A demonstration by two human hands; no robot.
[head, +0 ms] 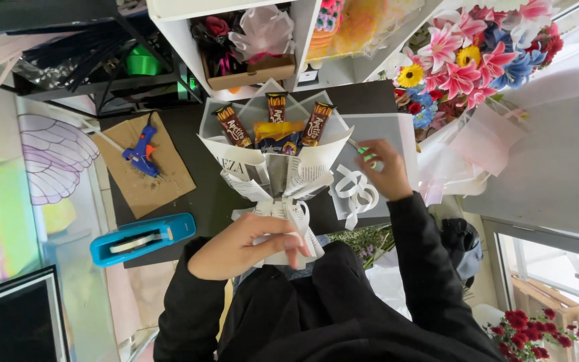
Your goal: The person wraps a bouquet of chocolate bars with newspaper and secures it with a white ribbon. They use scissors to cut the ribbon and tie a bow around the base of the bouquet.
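Observation:
A paper-wrapped bouquet (pixel 273 171) of candy bars (pixel 276 127) lies on the dark table (pixel 199 188), its printed white paper fanned out toward the shelves. My left hand (pixel 246 245) grips the bouquet's narrow stem end near my lap. My right hand (pixel 387 171) reaches to the right of the wrap and pinches a thin pale strip beside a white ribbon bow (pixel 356 191) lying on a grey sheet (pixel 383 131). Black sleeves cover both arms.
A blue glue gun (pixel 141 153) rests on a cardboard piece (pixel 145 174) at left. A teal tape dispenser (pixel 143 238) sits at the table's near-left edge. A colourful artificial flower bouquet (pixel 474 57) stands at right. White shelves (pixel 249 47) hold ribbons and boxes behind.

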